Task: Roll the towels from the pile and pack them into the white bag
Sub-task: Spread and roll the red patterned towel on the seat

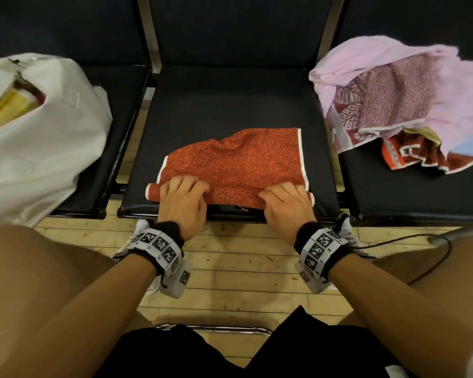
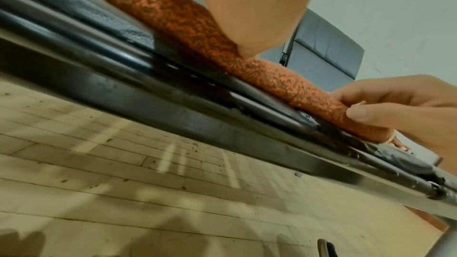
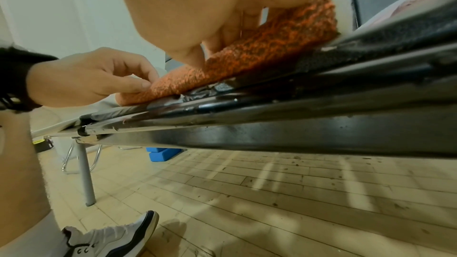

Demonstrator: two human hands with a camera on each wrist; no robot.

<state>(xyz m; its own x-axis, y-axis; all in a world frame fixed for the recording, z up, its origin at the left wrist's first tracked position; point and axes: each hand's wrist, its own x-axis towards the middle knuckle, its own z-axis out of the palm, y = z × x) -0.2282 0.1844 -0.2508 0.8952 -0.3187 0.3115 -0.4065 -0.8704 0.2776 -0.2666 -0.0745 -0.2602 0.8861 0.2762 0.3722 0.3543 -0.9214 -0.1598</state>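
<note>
An orange speckled towel [image 1: 238, 162] with white edging lies on the middle black seat [image 1: 230, 105], its near edge rolled into a thin tube [image 2: 197, 32] along the seat's front. My left hand [image 1: 182, 196] grips the left part of the roll, fingers curled over it. My right hand [image 1: 287, 199] grips the right part the same way, thumb under the roll [image 3: 259, 54]. The towel pile [image 1: 410, 105], pink and patterned pieces, sits on the right seat. The white bag [image 1: 38, 137] stands on the left seat, mouth open.
Something yellow [image 1: 8, 105] shows inside the bag's mouth. The seat's metal front rail [image 3: 296, 130] runs just below the roll. My knees and white shoes [image 3: 108, 239] are close under the seats. A black cable [image 1: 410, 238] trails over the wooden floor at right.
</note>
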